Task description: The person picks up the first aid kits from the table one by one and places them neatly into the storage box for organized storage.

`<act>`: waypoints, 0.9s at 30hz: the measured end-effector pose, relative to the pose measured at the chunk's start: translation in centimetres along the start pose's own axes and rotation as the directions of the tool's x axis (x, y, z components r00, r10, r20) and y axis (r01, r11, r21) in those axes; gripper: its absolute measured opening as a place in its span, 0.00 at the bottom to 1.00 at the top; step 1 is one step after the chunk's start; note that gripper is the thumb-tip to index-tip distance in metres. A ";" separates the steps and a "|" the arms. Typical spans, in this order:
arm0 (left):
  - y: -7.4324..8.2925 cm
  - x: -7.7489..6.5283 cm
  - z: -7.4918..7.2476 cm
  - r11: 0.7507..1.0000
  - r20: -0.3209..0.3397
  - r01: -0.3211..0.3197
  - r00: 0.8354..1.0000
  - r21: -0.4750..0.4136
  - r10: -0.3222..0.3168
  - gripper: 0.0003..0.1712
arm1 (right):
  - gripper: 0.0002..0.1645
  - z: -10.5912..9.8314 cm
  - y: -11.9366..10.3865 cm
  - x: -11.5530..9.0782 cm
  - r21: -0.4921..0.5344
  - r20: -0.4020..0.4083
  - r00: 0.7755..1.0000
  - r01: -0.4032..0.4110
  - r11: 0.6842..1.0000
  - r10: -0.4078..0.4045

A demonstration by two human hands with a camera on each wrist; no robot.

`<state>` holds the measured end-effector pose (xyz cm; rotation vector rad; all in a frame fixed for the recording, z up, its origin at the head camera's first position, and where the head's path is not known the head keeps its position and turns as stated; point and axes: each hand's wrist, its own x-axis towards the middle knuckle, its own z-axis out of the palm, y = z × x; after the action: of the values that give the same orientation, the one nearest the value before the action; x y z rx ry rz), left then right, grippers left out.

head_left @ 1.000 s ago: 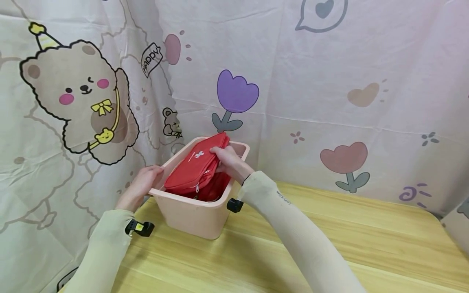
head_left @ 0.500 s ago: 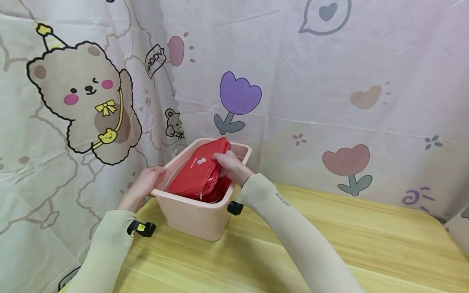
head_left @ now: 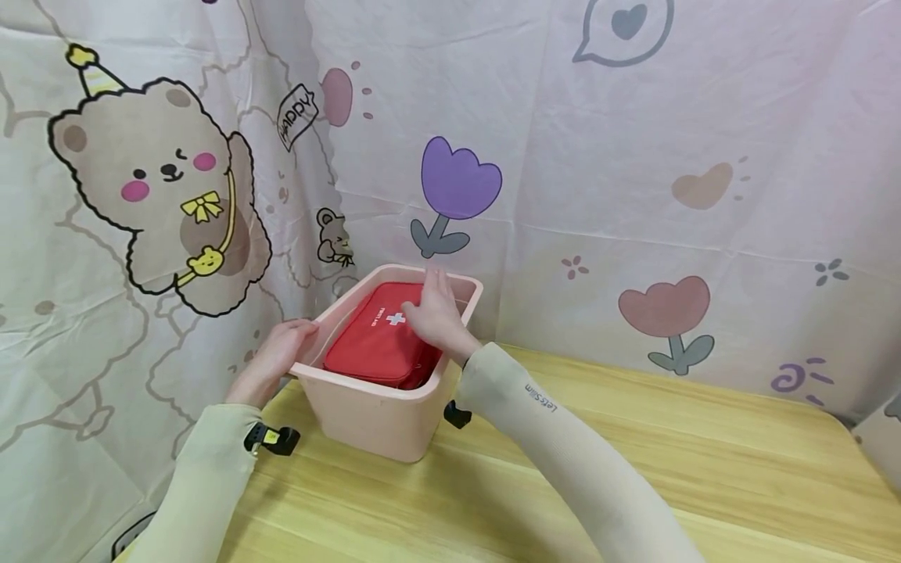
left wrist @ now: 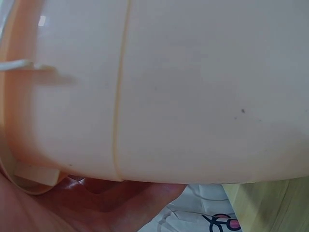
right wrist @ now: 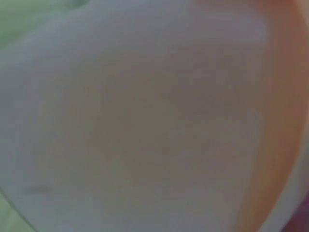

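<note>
A red first aid bag (head_left: pixel 371 340) with a white cross lies inside a pink plastic bin (head_left: pixel 366 422), its printed face up. My left hand (head_left: pixel 280 350) grips the bin's left rim. In the left wrist view, fingers (left wrist: pixel 140 205) curl in below the bin wall (left wrist: pixel 193 96). On the right, my right hand (head_left: pixel 438 314) rests over the bag's right side with fingers straight, pointing toward the far rim. The bag's right edge is hidden under that hand. The right wrist view is filled by the blurred bin wall (right wrist: pixel 135 116).
The bin stands on a wood-grain table (head_left: pixel 598 461), near its left end. A printed curtain (head_left: pixel 584 156) hangs close behind it, and another curtain side with a bear print (head_left: pixel 169 180) hangs at the left. Table surface stretches away to the right.
The right hand has let go of the bag's edge and straightened its fingers over it. The bag has dropped lower and flatter into the bin. The left hand keeps its grip.
</note>
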<state>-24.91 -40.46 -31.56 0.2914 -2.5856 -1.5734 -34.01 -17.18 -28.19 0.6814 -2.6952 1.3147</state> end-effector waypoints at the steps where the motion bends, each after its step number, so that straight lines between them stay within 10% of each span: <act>1: 0.1 0.0 0.0 1.000 0.000 -0.003 1.000 -0.001 0.003 0.31 | 0.48 -0.1 -0.1 -0.1 -0.090 -0.010 0.999 0.046 0.995 -0.047; 7: 0.2 -0.2 0.0 1.000 0.001 0.006 1.000 -0.018 -0.006 0.32 | 0.51 -0.4 0.4 -1.1 -0.384 0.040 0.989 0.145 0.912 -0.141; 21: 0.4 0.4 -0.2 0.998 -0.009 0.002 1.000 0.065 -0.001 0.34 | 0.50 -3.0 3.1 -2.5 -0.486 0.103 0.992 0.113 0.866 -0.072; 27: 1.1 1.0 -1.3 0.875 -0.123 -0.093 0.978 0.474 0.170 0.38 | 0.49 -4.4 4.0 -2.0 -0.465 0.097 0.992 0.112 0.878 -0.076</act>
<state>-25.75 -41.28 -30.01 0.2570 -2.7493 -0.8244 -34.48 -10.92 -28.86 0.7959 -2.8291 0.5750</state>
